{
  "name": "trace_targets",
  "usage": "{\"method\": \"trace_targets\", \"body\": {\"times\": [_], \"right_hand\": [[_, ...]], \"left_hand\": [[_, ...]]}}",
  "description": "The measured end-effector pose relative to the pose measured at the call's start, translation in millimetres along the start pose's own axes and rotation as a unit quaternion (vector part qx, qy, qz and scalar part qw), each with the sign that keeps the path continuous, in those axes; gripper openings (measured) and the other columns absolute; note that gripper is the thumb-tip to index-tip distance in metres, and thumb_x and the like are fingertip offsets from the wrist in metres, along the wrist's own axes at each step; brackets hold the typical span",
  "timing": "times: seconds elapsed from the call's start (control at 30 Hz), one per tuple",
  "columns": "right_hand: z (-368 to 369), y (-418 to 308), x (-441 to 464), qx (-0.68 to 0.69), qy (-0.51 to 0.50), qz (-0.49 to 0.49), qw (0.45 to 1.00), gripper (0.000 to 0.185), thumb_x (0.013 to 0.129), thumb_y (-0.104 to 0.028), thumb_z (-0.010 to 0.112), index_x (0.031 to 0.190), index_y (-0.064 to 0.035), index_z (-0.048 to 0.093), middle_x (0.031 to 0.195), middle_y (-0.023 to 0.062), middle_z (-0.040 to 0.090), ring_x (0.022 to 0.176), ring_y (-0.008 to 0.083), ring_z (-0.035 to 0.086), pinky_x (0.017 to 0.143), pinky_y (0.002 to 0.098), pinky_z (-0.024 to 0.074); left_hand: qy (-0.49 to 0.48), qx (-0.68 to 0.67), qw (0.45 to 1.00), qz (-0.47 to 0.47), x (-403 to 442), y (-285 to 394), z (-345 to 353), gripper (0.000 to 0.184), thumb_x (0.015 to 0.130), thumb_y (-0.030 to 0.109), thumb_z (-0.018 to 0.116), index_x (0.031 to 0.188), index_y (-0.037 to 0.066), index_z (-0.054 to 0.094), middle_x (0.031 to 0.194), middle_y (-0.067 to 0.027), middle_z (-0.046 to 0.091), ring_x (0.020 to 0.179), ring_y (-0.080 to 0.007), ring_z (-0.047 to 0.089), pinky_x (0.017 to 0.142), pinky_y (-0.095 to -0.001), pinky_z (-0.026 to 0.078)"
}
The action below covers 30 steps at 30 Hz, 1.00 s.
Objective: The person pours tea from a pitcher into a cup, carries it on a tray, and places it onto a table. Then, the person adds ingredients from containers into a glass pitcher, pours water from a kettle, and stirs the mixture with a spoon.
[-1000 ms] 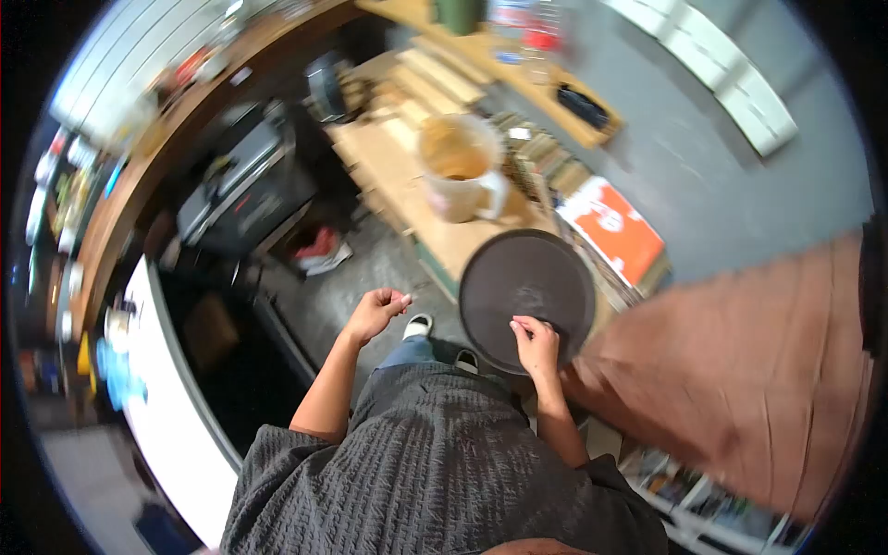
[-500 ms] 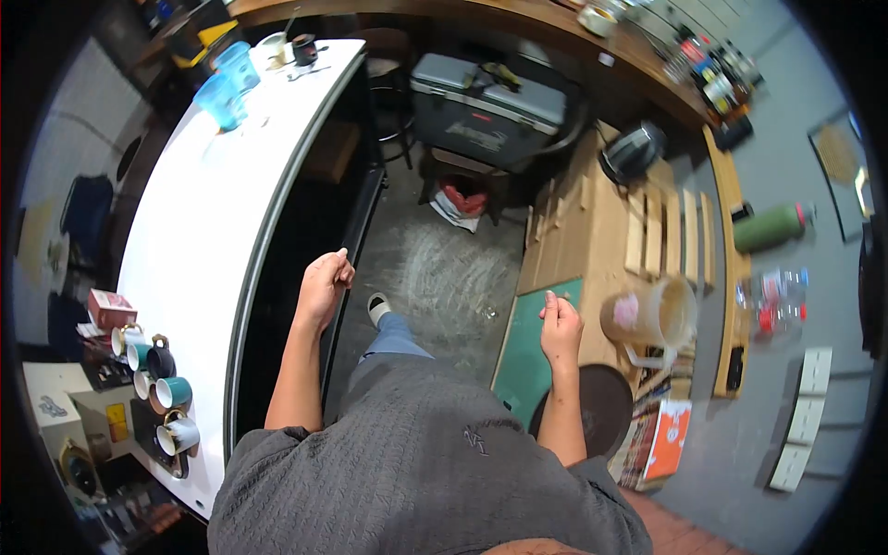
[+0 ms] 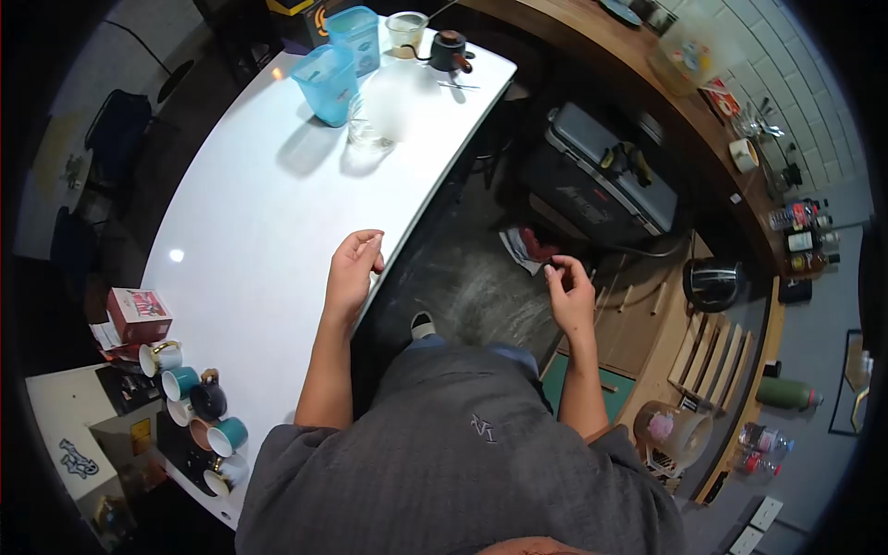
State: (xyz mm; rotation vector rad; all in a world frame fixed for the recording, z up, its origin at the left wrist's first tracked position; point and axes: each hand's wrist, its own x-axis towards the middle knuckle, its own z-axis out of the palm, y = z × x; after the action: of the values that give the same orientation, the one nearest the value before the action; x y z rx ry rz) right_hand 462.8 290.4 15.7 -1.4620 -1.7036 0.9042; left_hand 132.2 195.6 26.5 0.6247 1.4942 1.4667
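Note:
My left hand (image 3: 354,270) is over the edge of the white table (image 3: 268,213), its fingers loosely bent with a gap to the thumb and nothing seen in it. Over the floor, my right hand (image 3: 572,291) hangs empty, with thumb and fingers slightly apart. Farther up the table are two blue translucent containers (image 3: 326,88) and a clear vessel (image 3: 370,129), partly hidden by a whitish blur. Behind these stand a small dark kettle (image 3: 449,51) and a pale cup (image 3: 407,32). Neither hand touches any of them.
Several mugs (image 3: 227,435) and a red box (image 3: 139,314) line the table's near left. A grey cooler box (image 3: 601,176) stands on the floor ahead. To my right, a wooden counter (image 3: 647,342) holds an electric kettle (image 3: 712,282) and a large plastic jug (image 3: 673,430).
My view has swung right and come closer to the table, whose far end looks nearer. Both hands have loosened from a more closed shape; the left is now over the table edge.

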Motion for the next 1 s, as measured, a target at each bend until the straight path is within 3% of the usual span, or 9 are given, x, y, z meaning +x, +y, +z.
{"method": "trace_targets", "body": {"times": [0.23, 0.37, 0.5, 0.53, 0.57, 0.67, 0.7, 0.8, 1.0], "right_hand": [[49.9, -16.5, 85.3, 0.059, -0.079, 0.002, 0.995, 0.022, 0.089, -0.014, 0.068, 0.106, -0.0013, 0.064, 0.076, -0.0029, 0.058, 0.071, 0.0036, 0.051, 0.065, 0.02, 0.0424], [69.1, -28.9, 146.5, 0.105, -0.102, -0.008, 0.989, 0.02, 0.089, -0.013, 0.068, 0.104, -0.0007, 0.064, 0.076, -0.0045, 0.056, 0.071, 0.0027, 0.05, 0.065, 0.0182, 0.0409], [81.8, -46.0, 223.9, 0.199, -0.122, -0.019, 0.972, 0.017, 0.092, -0.01, 0.066, 0.105, -0.0006, 0.063, 0.077, -0.0065, 0.051, 0.07, 0.0017, 0.047, 0.062, 0.018, 0.0381], [86.4, -51.5, 246.9, 0.204, -0.126, -0.028, 0.97, 0.016, 0.092, -0.01, 0.065, 0.106, -0.0011, 0.063, 0.077, -0.0061, 0.053, 0.068, 0.0021, 0.048, 0.061, 0.0184, 0.0388], [91.2, -53.0, 270.6, 0.208, -0.131, -0.035, 0.969, 0.016, 0.093, -0.01, 0.064, 0.106, -0.0016, 0.063, 0.076, -0.0057, 0.054, 0.067, 0.0025, 0.049, 0.06, 0.0187, 0.0395], [111.1, -54.8, 349.8, 0.217, -0.18, -0.093, 0.955, 0.017, 0.093, -0.01, 0.064, 0.107, -0.001, 0.063, 0.075, -0.0056, 0.053, 0.067, 0.0024, 0.048, 0.059, 0.0182, 0.038], [116.6, -60.0, 372.7, 0.221, -0.193, -0.088, 0.952, 0.017, 0.093, -0.01, 0.064, 0.107, -0.001, 0.063, 0.075, -0.0056, 0.053, 0.067, 0.0024, 0.048, 0.059, 0.0182, 0.038], [134.4, -86.0, 434.0, 0.253, -0.237, -0.112, 0.931, 0.022, 0.09, -0.011, 0.067, 0.108, 0.0004, 0.062, 0.073, -0.0071, 0.05, 0.064, 0.0003, 0.041, 0.056, 0.0169, 0.032], [188.9, -128.2, 510.6, 0.241, -0.282, -0.175, 0.912, 0.04, 0.087, -0.014, 0.071, 0.121, 0.0023, 0.056, 0.073, -0.0022, 0.054, 0.065, 0.0028, 0.048, 0.059, 0.0185, 0.0403]], "left_hand": [[0.03, -0.049, 0.998, -0.027, 42.6, 4.5, -19.8, 0.038, 0.102, 0.031, 0.048, 0.075, 0.006, 0.055, 0.055, 0.002, 0.044, 0.053, -0.0077, 0.044, 0.056, -0.0244, 0.039], [0.024, -0.08, 0.996, -0.024, 64.2, 0.8, -6.4, 0.043, 0.103, 0.039, 0.042, 0.074, 0.008, 0.052, 0.065, -0.0019, 0.054, 0.063, -0.0099, 0.052, 0.066, -0.0254, 0.044], [0.019, -0.02, 0.999, -0.041, 99.2, 18.1, 21.4, 0.037, 0.104, 0.036, 0.042, 0.1, 0.004, 0.06, 0.076, -0.003, 0.06, 0.077, -0.0112, 0.058, 0.075, -0.0267, 0.045], [-0.004, -0.013, 0.999, -0.042, 112.2, 19.8, 27.5, 0.041, 0.103, 0.036, 0.042, 0.12, 0.001, 0.055, 0.082, -0.0048, 0.063, 0.081, -0.0127, 0.06, 0.078, -0.0271, 0.045], [0.013, -0.015, 0.999, -0.04, 125.0, 20.0, 38.4, 0.041, 0.103, 0.036, 0.042, 0.12, 0.001, 0.055, 0.082, -0.0048, 0.063, 0.081, -0.0127, 0.06, 0.078, -0.0271, 0.045], [-0.018, -0.098, 0.994, -0.055, 169.4, 31.3, 80.7, 0.055, 0.104, 0.036, 0.039, 0.146, 0.002, 0.029, 0.099, -0.0131, 0.065, 0.091, -0.02, 0.063, 0.081, -0.0297, 0.047], [-0.003, -0.097, 0.993, -0.059, 182.8, 36.8, 97.1, 0.055, 0.104, 0.036, 0.039, 0.146, 0.002, 0.029, 0.099, -0.0131, 0.065, 0.091, -0.02, 0.063, 0.081, -0.0297, 0.047], [0.066, -0.194, 0.975, -0.086, 219.6, 48.4, 129.2, 0.064, 0.105, 0.037, 0.036, 0.154, 0.01, 0.004, 0.121, -0.0232, 0.058, 0.092, -0.0248, 0.064, 0.081, -0.0325, 0.049], [0.165, -0.206, 0.961, -0.087, 256.8, 53.3, 151.4, 0.062, 0.105, 0.04, 0.034, 0.154, 0.018, 0.003, 0.122, -0.0236, 0.058, 0.094, -0.0261, 0.066, 0.078, -0.0337, 0.052]]}}
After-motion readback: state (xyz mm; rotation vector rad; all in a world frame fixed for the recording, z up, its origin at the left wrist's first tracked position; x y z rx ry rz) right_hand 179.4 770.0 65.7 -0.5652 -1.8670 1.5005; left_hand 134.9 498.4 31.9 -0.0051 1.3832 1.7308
